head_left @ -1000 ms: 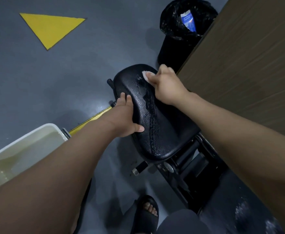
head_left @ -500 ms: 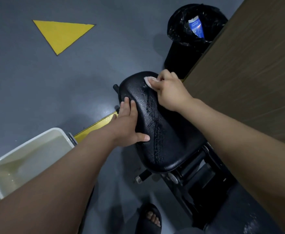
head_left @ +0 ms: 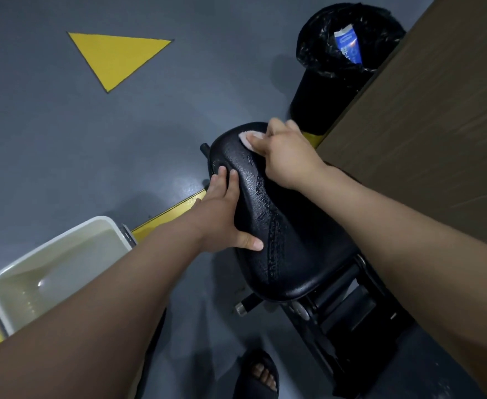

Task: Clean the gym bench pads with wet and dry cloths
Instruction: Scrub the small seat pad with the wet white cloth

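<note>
the grey floor (head_left: 49, 139) carries a white water tub (head_left: 46, 250), a black bin (head_left: 317, 93) and the bench (head_left: 294, 254).

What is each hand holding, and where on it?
The right hand grips a pale cloth bunched under its fingers; the left hand holds nothing, only pressing the bench pad at its left edge.

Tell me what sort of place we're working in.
Probably a gym: a black padded bench seat on a metal frame, a grey floor with a yellow triangle, and a lined bin nearby.
</note>
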`<control>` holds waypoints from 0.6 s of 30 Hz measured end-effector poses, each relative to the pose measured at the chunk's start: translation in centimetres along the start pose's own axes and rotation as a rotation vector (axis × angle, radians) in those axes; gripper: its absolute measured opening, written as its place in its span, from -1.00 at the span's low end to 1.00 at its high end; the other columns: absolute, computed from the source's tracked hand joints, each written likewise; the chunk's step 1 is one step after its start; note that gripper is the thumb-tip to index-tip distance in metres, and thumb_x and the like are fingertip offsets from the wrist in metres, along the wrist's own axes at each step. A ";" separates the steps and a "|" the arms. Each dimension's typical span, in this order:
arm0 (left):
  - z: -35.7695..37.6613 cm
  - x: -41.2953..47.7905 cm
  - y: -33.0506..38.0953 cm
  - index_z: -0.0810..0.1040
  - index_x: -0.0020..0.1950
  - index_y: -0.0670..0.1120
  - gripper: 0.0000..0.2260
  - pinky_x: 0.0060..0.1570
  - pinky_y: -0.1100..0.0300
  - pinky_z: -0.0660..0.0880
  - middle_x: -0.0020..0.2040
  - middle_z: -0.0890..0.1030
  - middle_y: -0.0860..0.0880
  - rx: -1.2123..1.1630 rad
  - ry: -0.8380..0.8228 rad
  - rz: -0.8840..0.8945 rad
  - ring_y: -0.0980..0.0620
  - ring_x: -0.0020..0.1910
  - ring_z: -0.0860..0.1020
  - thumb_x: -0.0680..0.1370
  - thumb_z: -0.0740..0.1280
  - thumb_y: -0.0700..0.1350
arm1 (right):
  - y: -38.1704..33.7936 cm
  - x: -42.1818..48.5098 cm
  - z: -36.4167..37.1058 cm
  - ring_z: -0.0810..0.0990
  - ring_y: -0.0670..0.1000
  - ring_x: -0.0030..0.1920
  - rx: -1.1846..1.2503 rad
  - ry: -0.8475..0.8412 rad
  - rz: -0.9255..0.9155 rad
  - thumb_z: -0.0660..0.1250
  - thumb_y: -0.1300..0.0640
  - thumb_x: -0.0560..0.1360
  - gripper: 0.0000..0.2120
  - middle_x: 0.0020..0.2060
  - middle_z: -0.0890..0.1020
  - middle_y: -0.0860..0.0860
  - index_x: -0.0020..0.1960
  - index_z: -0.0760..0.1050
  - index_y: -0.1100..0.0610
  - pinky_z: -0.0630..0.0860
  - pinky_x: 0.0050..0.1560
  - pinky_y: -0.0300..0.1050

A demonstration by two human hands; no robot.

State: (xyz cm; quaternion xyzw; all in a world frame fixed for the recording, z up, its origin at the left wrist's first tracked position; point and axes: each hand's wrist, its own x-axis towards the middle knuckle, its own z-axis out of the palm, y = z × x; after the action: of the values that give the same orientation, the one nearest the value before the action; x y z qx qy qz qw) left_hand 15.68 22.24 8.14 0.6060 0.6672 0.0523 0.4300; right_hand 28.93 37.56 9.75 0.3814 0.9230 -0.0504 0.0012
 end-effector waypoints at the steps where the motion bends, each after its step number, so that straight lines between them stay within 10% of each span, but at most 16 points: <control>1: 0.0 0.0 0.0 -0.43 0.60 -0.03 0.32 0.61 -0.16 -0.07 0.57 -0.49 -0.03 -0.003 -0.002 -0.004 0.00 0.59 -0.39 0.31 0.57 0.29 | 0.0 -1.2 -0.1 0.31 0.10 -0.03 0.015 0.001 -0.058 0.27 0.22 0.54 -0.46 -0.03 0.35 0.01 0.46 0.45 -0.16 0.46 -0.02 0.03; 6: -0.1 0.0 0.1 -0.45 0.59 -0.03 0.31 0.61 -0.13 -0.06 0.56 -0.51 -0.03 0.003 -0.018 -0.005 -0.01 0.59 -0.39 0.33 0.56 0.29 | 1.4 -4.9 -0.5 0.39 0.12 -0.06 0.083 -0.022 -0.287 0.34 0.32 0.50 -0.47 -0.08 0.43 0.01 0.40 0.54 -0.06 0.48 -0.15 0.03; 10: 0.1 0.1 0.0 -0.44 0.59 -0.03 0.32 0.61 -0.13 -0.08 0.57 -0.50 -0.02 -0.018 0.003 0.001 0.01 0.58 -0.40 0.32 0.57 0.29 | 1.5 1.1 -0.3 0.43 0.18 0.05 0.067 0.040 -0.051 0.32 0.24 0.57 -0.49 0.00 0.47 0.09 0.43 0.49 -0.19 0.52 0.03 0.12; 18: 0.0 -0.2 0.1 -0.42 0.60 -0.01 0.31 0.61 -0.15 -0.07 0.57 -0.50 0.01 -0.037 0.012 -0.004 0.03 0.58 -0.39 0.32 0.58 0.27 | 3.5 4.5 -0.2 0.47 -0.10 0.41 0.290 -0.099 0.062 0.27 0.22 0.61 -0.51 0.37 0.57 -0.13 0.42 0.49 -0.24 0.29 0.42 -0.31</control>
State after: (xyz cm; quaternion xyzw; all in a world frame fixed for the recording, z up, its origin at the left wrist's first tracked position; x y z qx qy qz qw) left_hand 15.79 22.10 8.27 0.5962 0.6698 0.0676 0.4374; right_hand 28.24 43.20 9.45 0.4028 0.8927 -0.2019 -0.0070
